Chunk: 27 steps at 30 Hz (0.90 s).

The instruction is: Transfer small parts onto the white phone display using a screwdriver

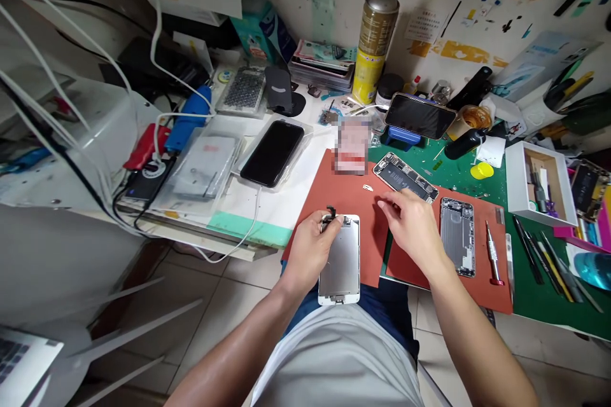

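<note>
A phone screen panel (344, 261), white-edged with a grey metal back, is held at its top left by my left hand (312, 245), near a small black flex piece (331, 210). My right hand (409, 224) hovers by the lower edge of an opened phone (398, 173), thumb and fingertips drawn together; whatever they may hold is too small to make out. An empty grey phone housing (457, 235) lies to the right of that hand on the reddish-brown mat (372, 222). Between the hands, farther back, sits a tiny pale part (367, 188).
A silver screwdriver (493, 254) lies right of the housing, with tweezers and pens (548, 261) beyond. A white box (539, 184), a propped phone (420, 116) and a spray can (375, 38) stand behind. On the left are a black phone (273, 152) and cables.
</note>
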Each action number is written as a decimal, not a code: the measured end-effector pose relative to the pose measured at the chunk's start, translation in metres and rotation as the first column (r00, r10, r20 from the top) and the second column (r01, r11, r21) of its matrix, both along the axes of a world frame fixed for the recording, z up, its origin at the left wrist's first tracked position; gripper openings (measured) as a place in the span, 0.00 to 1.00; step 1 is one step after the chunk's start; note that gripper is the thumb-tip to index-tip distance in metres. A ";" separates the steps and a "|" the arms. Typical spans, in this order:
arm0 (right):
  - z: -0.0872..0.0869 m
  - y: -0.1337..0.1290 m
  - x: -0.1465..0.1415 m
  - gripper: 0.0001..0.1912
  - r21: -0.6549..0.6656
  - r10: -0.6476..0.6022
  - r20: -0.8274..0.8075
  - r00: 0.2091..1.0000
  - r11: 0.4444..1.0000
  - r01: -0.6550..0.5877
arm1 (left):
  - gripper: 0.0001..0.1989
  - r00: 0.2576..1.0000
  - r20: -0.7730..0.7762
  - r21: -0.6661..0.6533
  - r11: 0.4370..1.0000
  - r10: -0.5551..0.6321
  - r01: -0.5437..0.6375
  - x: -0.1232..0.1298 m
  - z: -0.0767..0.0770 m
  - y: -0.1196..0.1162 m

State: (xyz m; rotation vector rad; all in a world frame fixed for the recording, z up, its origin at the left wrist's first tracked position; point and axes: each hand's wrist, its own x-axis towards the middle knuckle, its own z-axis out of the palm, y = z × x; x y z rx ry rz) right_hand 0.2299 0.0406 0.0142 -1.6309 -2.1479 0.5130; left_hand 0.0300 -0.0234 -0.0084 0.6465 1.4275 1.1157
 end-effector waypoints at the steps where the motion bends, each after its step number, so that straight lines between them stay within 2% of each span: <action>1: -0.001 0.006 -0.004 0.13 -0.002 0.018 0.051 0.999 1.000 -0.018 | 0.20 1.000 -0.018 0.008 1.000 -0.009 0.009 0.000 -0.001 0.000; 4: -0.004 0.020 -0.016 0.14 0.010 0.039 0.170 0.985 0.999 -0.041 | 0.18 0.999 -0.043 0.014 1.000 -0.019 0.019 -0.001 -0.002 0.002; 8: -0.007 0.031 -0.027 0.15 0.003 0.049 0.250 0.967 0.999 -0.052 | 0.17 0.999 -0.038 0.002 1.000 -0.025 0.025 0.000 -0.007 0.003; 16: -0.007 0.032 -0.033 0.11 0.013 0.046 0.243 0.969 0.999 -0.051 | 0.16 0.999 -0.026 0.027 0.999 -0.030 0.031 -0.001 -0.011 0.003; 20: 0.007 0.017 -0.029 0.10 0.024 0.054 0.060 0.997 0.998 -0.056 | 0.15 1.000 -0.015 0.024 0.999 -0.021 0.022 0.000 -0.008 0.003; 23: 0.019 -0.007 -0.019 0.10 -0.034 0.096 -0.111 0.989 0.994 -0.100 | 0.15 1.000 -0.010 0.016 1.000 -0.013 0.013 0.001 -0.006 0.004; 27: 0.019 -0.042 -0.002 0.12 -0.172 0.112 -0.152 0.982 0.975 -0.138 | 0.15 1.000 -0.010 0.027 1.000 -0.016 0.017 0.001 -0.007 0.004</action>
